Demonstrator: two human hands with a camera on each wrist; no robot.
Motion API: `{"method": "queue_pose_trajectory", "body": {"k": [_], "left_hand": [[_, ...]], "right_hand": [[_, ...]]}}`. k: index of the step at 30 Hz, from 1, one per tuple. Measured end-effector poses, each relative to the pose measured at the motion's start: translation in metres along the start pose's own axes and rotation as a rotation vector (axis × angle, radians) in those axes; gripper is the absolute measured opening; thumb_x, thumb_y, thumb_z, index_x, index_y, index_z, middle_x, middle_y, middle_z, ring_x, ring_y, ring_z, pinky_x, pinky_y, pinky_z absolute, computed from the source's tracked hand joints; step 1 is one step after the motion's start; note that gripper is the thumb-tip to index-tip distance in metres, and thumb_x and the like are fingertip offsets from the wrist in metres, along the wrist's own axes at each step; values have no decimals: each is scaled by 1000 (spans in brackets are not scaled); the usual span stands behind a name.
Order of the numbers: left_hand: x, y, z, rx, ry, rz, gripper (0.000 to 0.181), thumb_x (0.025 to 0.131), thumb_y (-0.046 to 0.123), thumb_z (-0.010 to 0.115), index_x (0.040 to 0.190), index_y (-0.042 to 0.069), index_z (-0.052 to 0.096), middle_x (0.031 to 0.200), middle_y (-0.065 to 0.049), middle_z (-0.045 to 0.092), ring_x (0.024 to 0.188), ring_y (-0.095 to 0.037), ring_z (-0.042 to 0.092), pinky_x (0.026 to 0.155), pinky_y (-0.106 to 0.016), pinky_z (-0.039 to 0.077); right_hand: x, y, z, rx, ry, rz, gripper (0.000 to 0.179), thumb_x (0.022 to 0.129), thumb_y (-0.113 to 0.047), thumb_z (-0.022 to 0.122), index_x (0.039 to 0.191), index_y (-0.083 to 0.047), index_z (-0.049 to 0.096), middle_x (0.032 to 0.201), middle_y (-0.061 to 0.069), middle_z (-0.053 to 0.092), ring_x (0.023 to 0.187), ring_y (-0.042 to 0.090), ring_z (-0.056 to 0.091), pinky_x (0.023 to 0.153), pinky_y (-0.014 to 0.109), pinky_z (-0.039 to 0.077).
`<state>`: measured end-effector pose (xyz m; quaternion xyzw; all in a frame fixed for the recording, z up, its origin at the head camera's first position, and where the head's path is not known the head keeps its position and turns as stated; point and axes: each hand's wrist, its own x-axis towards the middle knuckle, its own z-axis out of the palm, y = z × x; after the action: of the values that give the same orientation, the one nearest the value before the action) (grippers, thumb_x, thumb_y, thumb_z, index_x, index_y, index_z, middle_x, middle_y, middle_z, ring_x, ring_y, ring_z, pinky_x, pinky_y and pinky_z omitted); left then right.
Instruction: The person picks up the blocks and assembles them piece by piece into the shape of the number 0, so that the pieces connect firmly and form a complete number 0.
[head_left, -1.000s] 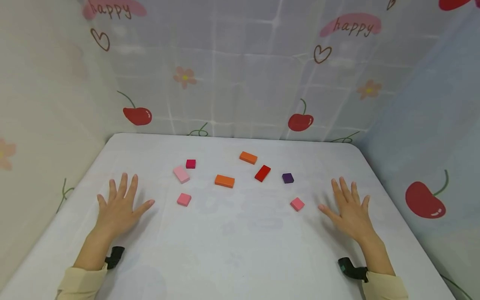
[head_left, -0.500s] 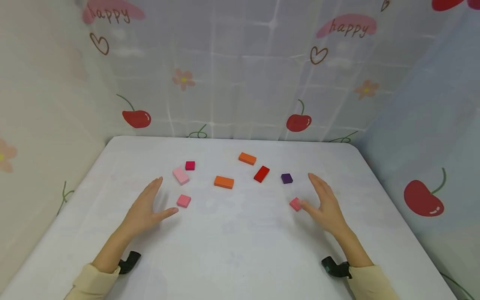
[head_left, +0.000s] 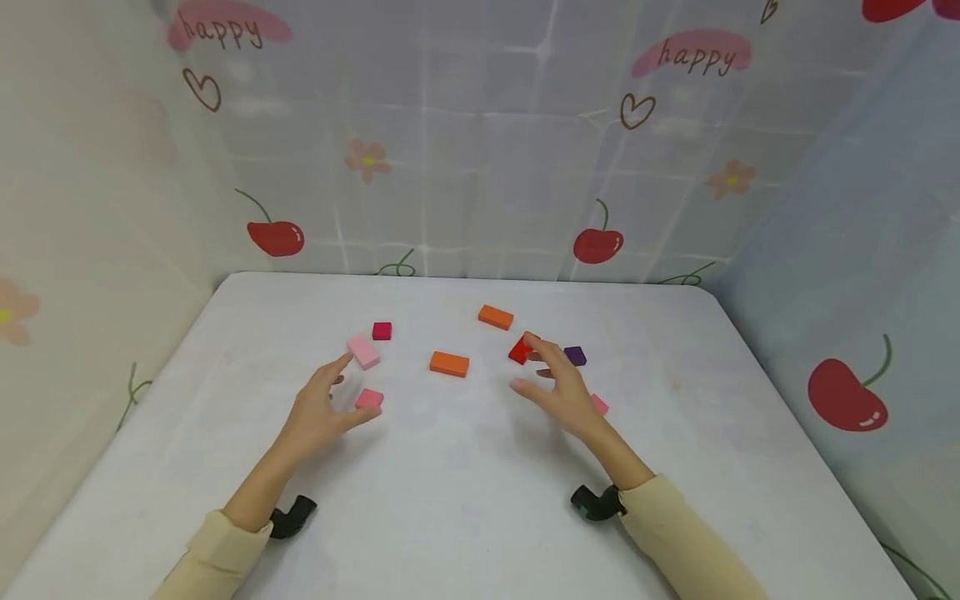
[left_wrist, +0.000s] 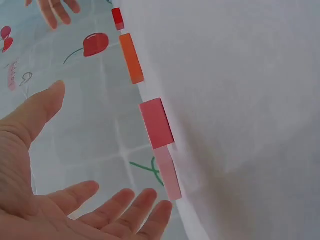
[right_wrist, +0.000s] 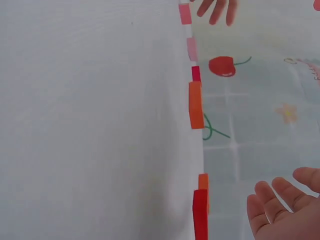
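My left hand [head_left: 315, 417] hovers over the table, thumb and fingers spread apart and holding nothing. Its thumb tip overlaps a pink block [head_left: 368, 397] in the head view, and its fingertips are right by a light pink block [head_left: 363, 352]. Gently bent fingers show on my right hand [head_left: 562, 392], which reaches over a red block [head_left: 518, 350] and partly covers it. Nothing is in its grasp. Behind that hand, a purple block [head_left: 576, 356] and a second pink block [head_left: 600, 405] are partly hidden. In the right wrist view the red block [right_wrist: 200, 215] stands left of the fingers.
On the white table [head_left: 465, 500] lie a nearer orange block [head_left: 449, 364], a farther orange block [head_left: 496, 317] and a small magenta block [head_left: 382, 331]. A printed curtain [head_left: 480, 192] hangs along the back. A black wrist camera [head_left: 294, 517] juts from the left cuff.
Both hands have moved inward from the table's sides, the right one farther, to the red block. Their spread fingers have become more bent. The blocks lie where they were.
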<state>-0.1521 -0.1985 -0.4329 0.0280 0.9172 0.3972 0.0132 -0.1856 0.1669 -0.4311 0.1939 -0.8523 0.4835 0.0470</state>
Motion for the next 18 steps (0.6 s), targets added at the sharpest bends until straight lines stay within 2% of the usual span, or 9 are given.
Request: {"method": "queue_pose_trajectory", "body": {"k": [7,13,18], "left_hand": [[3,-13,2,-96,-39,-55,95,79,36,81,155,13,28,148,-20,39,129,-39,44,102,-56,45],[7,-28,7,-162,-18,3,88,79,31,82,151,12,35,142,-19,46,121,-36,49,101,-51,44],[10,-40,10,-181,5,43,86,77,26,84,149,11,40,136,-18,51,115,-33,51,96,-45,42]], "right_hand": [[30,-1,35,109,-46,117,70,90,-30,71,150,-17,38,148,13,45,127,28,51,104,47,45],[46,-2,54,151,-43,151,70,90,-28,71,151,-20,38,149,14,43,126,30,52,104,48,45],[53,8,63,148,-29,154,70,89,-24,72,150,-12,39,148,15,44,125,31,53,103,47,46]]}}
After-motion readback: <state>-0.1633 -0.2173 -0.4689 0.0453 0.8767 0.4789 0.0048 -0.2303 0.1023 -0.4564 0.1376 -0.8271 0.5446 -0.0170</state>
